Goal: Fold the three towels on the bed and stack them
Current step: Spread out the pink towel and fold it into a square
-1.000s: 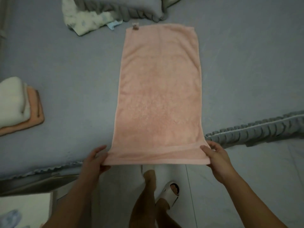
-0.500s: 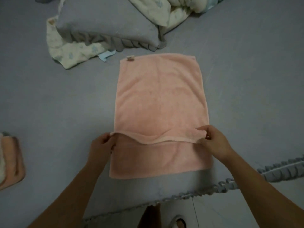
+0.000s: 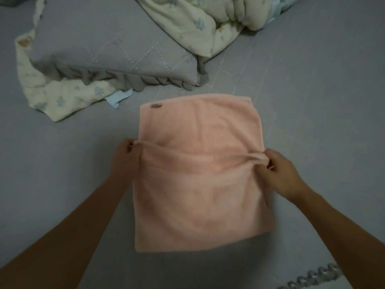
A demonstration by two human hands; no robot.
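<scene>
Nearest the camera, a bit of ruffled grey bed-skirt trim (image 3: 312, 279) is being shown at the bottom right edge of the grey bed sheet (image 3: 52, 174), pretty blurry though. Just past that, the soft pink terry towel (image 3: 198, 205) is being laid flat on the bed, with its near fold sitting close to the bed's edge. The near half is being doubled over onto the far half, so a raised hem is being stretched across the middle of the towel between the two hands.

That hem's left corner is being pinched by the left hand (image 3: 125, 157), grip pressed together on the cloth with thumb and fingers closed around it. The right corner is being pinched the same way by the right hand (image 3: 283, 174), grip closed tight on a bunched bit of the pink fabric. Both bare forearms are being reached in from the bottom corners.

Beyond the hem, the far part of the towel is being left uncovered, and a small brownish tag (image 3: 156, 105) is being shown at its far left corner.

Further back, a grey pillow with a ruffled edge (image 3: 112, 51) is being propped on a crumpled cream quilt with a faint blue print (image 3: 62, 97), near the towel's far edge but not touching it. More of that quilt is being piled at the top right.
</scene>
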